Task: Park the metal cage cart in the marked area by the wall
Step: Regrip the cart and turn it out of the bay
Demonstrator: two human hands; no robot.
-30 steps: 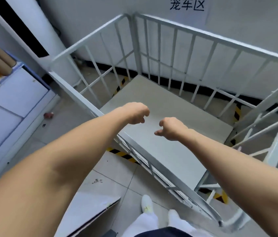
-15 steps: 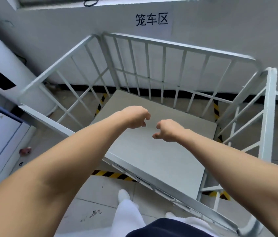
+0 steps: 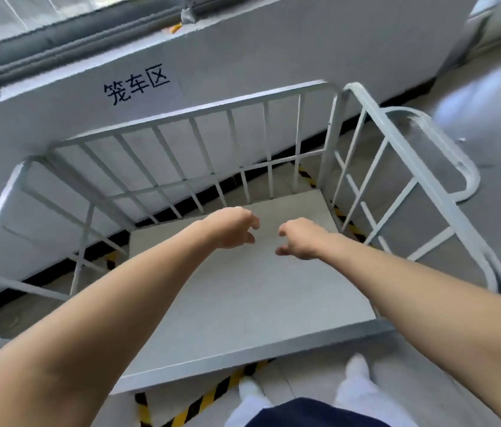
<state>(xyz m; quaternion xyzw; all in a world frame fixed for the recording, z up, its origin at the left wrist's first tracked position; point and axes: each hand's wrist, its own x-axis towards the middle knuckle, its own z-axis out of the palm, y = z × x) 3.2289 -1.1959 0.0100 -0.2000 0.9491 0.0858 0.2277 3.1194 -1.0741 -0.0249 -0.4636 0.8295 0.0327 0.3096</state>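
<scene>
The white metal cage cart (image 3: 200, 111) stands against the wall, right below a paper sign (image 3: 138, 85) with black characters. Its grey platform (image 3: 243, 306) lies inside yellow-and-black floor tape (image 3: 212, 396), which shows at the near edge and at the far right corner. Both my arms reach out over the platform. My left hand (image 3: 234, 228) and my right hand (image 3: 300, 238) hover side by side above it, fingers loosely curled, holding nothing and touching no rail. The cart's side nearest me shows no rail.
A curved push handle (image 3: 449, 149) sticks out from the cart's right side. Grey floor (image 3: 495, 124) spreads to the right. A window ledge (image 3: 89, 35) runs above the wall. My white shoes (image 3: 357, 368) stand just before the tape.
The view has swung from the cart's left side round to its open near side. My two hands stayed together over the platform, and their fingers loosened from tighter curls.
</scene>
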